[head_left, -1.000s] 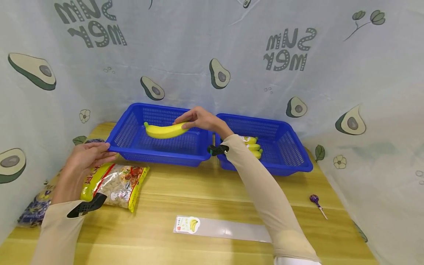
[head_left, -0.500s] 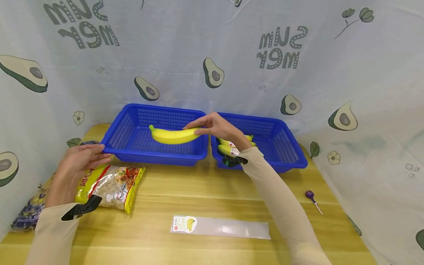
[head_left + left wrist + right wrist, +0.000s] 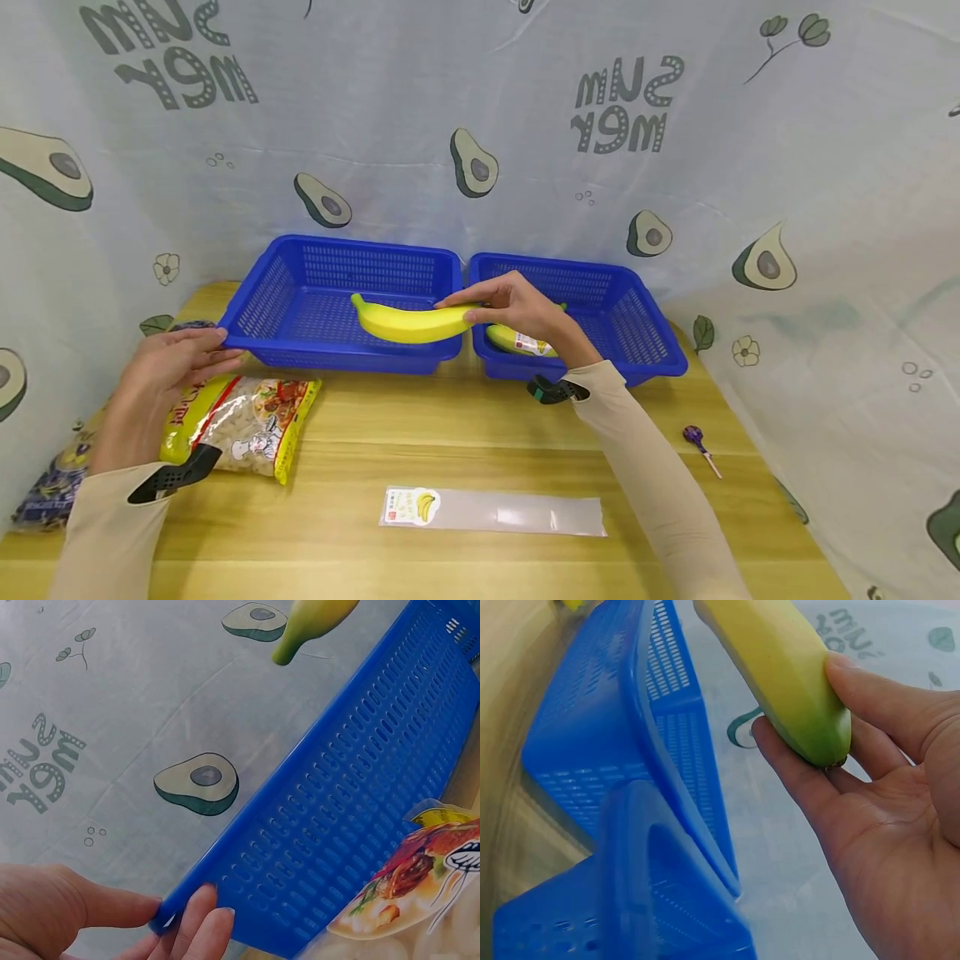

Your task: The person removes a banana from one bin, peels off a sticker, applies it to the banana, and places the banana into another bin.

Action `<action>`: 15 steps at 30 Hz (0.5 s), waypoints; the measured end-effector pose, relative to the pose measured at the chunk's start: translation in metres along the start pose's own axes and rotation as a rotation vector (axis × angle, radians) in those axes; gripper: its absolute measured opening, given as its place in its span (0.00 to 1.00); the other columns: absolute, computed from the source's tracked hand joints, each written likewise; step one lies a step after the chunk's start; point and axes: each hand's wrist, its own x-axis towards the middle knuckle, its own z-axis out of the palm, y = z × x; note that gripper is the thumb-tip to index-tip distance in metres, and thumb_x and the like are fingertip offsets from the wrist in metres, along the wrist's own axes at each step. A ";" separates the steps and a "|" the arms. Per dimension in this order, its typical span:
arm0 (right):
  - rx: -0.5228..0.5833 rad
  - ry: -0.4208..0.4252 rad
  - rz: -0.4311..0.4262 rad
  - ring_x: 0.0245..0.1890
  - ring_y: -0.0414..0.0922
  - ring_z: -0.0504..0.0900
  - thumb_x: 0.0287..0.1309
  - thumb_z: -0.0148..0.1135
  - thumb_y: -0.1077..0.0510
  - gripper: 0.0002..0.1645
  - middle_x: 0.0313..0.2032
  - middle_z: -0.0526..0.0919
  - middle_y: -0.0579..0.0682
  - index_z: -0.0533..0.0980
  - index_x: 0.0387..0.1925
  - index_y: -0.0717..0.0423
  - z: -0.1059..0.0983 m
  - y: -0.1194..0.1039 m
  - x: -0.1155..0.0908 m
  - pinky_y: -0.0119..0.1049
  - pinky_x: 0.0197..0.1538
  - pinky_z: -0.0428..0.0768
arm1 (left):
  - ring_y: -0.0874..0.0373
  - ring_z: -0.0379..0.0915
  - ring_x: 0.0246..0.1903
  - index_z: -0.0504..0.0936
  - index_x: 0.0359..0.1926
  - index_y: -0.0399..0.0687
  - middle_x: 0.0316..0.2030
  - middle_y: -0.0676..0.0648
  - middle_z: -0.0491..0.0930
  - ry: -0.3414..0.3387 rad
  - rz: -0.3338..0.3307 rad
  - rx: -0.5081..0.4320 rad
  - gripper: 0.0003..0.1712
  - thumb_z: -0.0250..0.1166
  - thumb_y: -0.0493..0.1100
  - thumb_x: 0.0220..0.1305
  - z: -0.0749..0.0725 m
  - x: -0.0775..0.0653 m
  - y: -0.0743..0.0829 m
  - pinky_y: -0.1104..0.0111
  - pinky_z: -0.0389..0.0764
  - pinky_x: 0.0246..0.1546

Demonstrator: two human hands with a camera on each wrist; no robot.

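Note:
A yellow banana (image 3: 408,323) with a green tip is held by one end in my right hand (image 3: 517,307), above the front right part of the left blue basket (image 3: 352,354). In the right wrist view, thumb and fingers pinch the banana (image 3: 780,675) near its greenish end. My left hand (image 3: 168,362) grips the front left corner of that basket; in the left wrist view the thumb lies on top of the rim (image 3: 247,817) and fingers are below. Beside it, the right blue basket (image 3: 652,354) contains labelled bananas (image 3: 517,340), partly hidden by my right hand.
A yellow-edged food packet (image 3: 247,425) lies below the left basket, and a dark blue packet (image 3: 52,487) is at far left. A clear plastic sleeve with a banana label (image 3: 487,510) lies in front. A lollipop (image 3: 697,442) is at right. A printed curtain (image 3: 390,125) hangs behind.
My right hand has carried the banana to the right and nearer to me, from over the left basket's middle to its front right side. My left hand still grips the basket corner.

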 end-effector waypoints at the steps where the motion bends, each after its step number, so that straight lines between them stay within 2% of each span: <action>1: 0.016 0.003 -0.004 0.54 0.52 0.87 0.74 0.66 0.67 0.18 0.58 0.89 0.54 0.85 0.62 0.60 0.000 0.000 -0.004 0.37 0.50 0.86 | 0.60 0.91 0.31 0.72 0.56 0.42 0.29 0.54 0.88 -0.002 0.000 -0.002 0.09 0.60 0.40 0.82 0.000 0.001 0.000 0.65 0.91 0.40; 3: 0.053 0.008 -0.013 0.58 0.50 0.87 0.74 0.65 0.68 0.18 0.59 0.89 0.57 0.85 0.62 0.63 0.001 0.000 -0.013 0.37 0.53 0.87 | 0.60 0.91 0.31 0.72 0.56 0.42 0.29 0.54 0.88 -0.005 -0.007 -0.002 0.10 0.60 0.40 0.82 0.000 0.001 -0.001 0.65 0.91 0.40; 5: 0.067 0.015 -0.017 0.46 0.44 0.89 0.75 0.65 0.68 0.18 0.58 0.89 0.57 0.84 0.62 0.64 0.003 0.000 -0.020 0.30 0.43 0.86 | 0.60 0.91 0.31 0.73 0.55 0.42 0.30 0.54 0.88 -0.013 -0.009 -0.011 0.09 0.60 0.40 0.82 0.000 -0.001 -0.002 0.65 0.91 0.40; 8: 0.081 0.007 -0.031 0.41 0.40 0.86 0.75 0.65 0.67 0.18 0.59 0.89 0.57 0.84 0.62 0.65 0.008 -0.001 -0.029 0.28 0.39 0.82 | 0.58 0.91 0.31 0.76 0.50 0.44 0.30 0.53 0.89 -0.029 -0.012 -0.035 0.04 0.61 0.40 0.82 -0.002 -0.003 -0.002 0.66 0.91 0.39; 10: 0.094 0.001 -0.040 0.39 0.42 0.85 0.75 0.65 0.66 0.18 0.58 0.88 0.58 0.83 0.62 0.66 0.011 -0.002 -0.035 0.29 0.38 0.81 | 0.57 0.91 0.31 0.79 0.46 0.46 0.30 0.52 0.89 -0.044 -0.013 -0.056 0.03 0.61 0.39 0.82 -0.003 -0.004 -0.002 0.66 0.91 0.38; 12: 0.111 -0.014 -0.052 0.48 0.47 0.86 0.75 0.65 0.66 0.18 0.59 0.88 0.60 0.83 0.62 0.67 0.014 -0.003 -0.041 0.32 0.45 0.83 | 0.57 0.92 0.31 0.80 0.44 0.48 0.30 0.52 0.89 -0.047 -0.020 -0.065 0.04 0.61 0.40 0.81 -0.004 -0.004 -0.001 0.65 0.91 0.38; 15: 0.120 -0.016 -0.050 0.51 0.50 0.87 0.75 0.65 0.66 0.19 0.59 0.87 0.61 0.82 0.63 0.69 0.017 -0.002 -0.052 0.33 0.50 0.86 | 0.57 0.92 0.31 0.79 0.45 0.48 0.30 0.52 0.89 -0.043 -0.026 -0.063 0.02 0.62 0.40 0.81 -0.002 -0.003 0.000 0.65 0.91 0.38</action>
